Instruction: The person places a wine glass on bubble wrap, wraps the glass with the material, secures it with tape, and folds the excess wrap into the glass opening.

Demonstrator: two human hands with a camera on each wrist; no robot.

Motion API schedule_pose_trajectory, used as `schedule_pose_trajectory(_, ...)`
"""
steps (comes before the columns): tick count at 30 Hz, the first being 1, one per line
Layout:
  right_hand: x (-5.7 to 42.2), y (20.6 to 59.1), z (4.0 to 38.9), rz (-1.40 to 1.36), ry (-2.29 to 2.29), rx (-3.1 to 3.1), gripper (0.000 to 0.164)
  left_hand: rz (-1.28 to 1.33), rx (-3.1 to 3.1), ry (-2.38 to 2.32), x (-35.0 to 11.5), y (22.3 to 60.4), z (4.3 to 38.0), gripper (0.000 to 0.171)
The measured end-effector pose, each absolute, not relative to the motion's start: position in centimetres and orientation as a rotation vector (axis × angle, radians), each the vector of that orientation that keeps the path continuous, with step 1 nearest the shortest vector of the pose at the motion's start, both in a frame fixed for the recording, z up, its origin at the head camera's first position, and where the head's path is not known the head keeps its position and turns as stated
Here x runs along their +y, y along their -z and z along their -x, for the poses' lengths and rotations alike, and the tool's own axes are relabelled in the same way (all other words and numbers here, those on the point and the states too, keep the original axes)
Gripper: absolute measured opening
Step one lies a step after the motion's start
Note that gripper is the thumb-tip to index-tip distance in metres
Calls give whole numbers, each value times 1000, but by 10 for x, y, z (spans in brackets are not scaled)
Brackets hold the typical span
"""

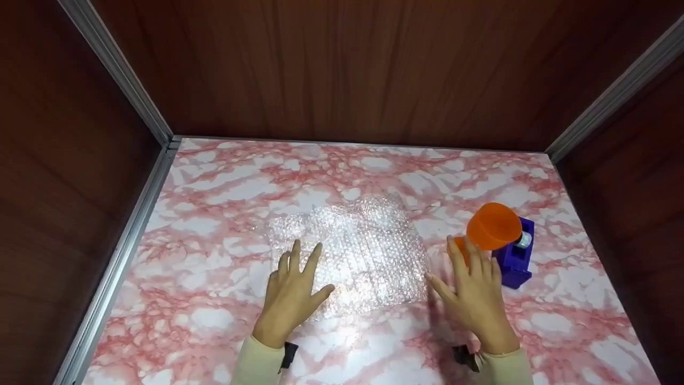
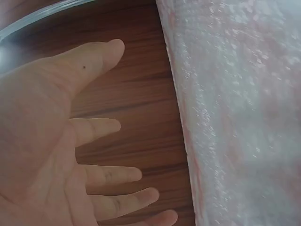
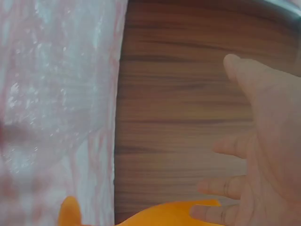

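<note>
A sheet of clear bubble wrap [image 1: 368, 251] lies flat on the table, shiny with reflections. Over its left part is my left hand [image 1: 291, 299], fingers spread and thumb pointing right. In the left wrist view the palm of that left hand [image 2: 37, 150] shows, with nothing in it. My right hand [image 1: 475, 302] is stretched out at the sheet's right edge, its fingertips overlapping an orange cup [image 1: 494, 224]. A smaller orange part [image 1: 460, 248] shows behind those fingers. In the right wrist view, straight fingers cross the edge of the orange cup [image 3: 164, 214].
A purple tape dispenser [image 1: 515, 262] stands right beside the orange cup, partly hidden by it. Dark wood-grain panels [image 1: 342, 69] with metal edge rails [image 1: 123, 80] enclose the pink-and-white marbled table [image 1: 214, 326] at the back and both sides.
</note>
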State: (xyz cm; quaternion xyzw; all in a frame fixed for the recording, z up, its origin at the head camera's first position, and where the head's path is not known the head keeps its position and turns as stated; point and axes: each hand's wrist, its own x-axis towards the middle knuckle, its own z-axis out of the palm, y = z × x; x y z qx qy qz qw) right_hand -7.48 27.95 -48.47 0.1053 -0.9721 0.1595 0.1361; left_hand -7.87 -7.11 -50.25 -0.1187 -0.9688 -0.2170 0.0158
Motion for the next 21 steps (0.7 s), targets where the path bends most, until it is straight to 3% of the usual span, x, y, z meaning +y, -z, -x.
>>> schedule_pose_trajectory(10,299,508,70,-255,-520,-2757,70,334,-3029,790,-86,525,74,71)
schedule_pose_trajectory(21,322,525,79,135,-875,-2968,70,317,-3019,863,-90,543,70,56)
